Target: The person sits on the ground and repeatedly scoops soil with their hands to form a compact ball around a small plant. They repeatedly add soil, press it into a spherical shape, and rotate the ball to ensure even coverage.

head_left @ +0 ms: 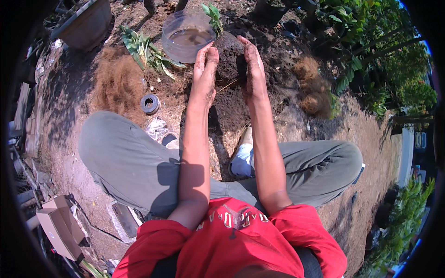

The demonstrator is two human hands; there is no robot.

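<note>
Between my palms is a rounded ball of dark, damp soil [229,52], with a small leafy plant [214,17] standing at its far top. My left hand [205,71] presses its left side and my right hand [255,66] its right side. Mud coats the fingers of both. A thin straw-like strand [227,85] crosses below the ball near my left wrist. Under and nearer than the ball lies a heap of loose dark soil [231,113]. Just beyond my left fingers sits a clear plastic tub [170,47] with murky brown water in it.
Left of the tub lie uprooted variegated plants [139,48], a brown fibre pile [116,83] and a spool [150,103]. More fibre clumps [313,88] lie right. A large planter [87,27] stands far left. A phone [125,220] and cardboard box [61,227] are near left.
</note>
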